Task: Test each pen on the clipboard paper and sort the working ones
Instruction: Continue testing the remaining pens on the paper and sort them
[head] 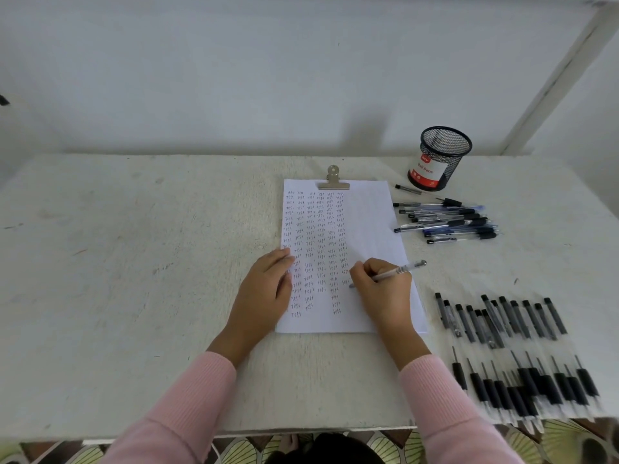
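Observation:
A white sheet of paper (368, 216) lies under a metal clip (333, 179), filled with columns of the word "test". My right hand (382, 289) grips a clear pen (398, 271) with its tip on the paper near the right-most written column. My left hand (264, 289) rests flat on the paper's left edge, fingers straight. A loose pile of pens (447, 221) lies to the right of the paper's top. A row of several black-gripped pens (509, 349) lies at the front right.
A black mesh pen cup (440, 157) with a red and white label stands at the back right. One single pen (408, 189) lies just in front of it. The white table (134, 262) ends at a wall behind; its front edge is near my sleeves.

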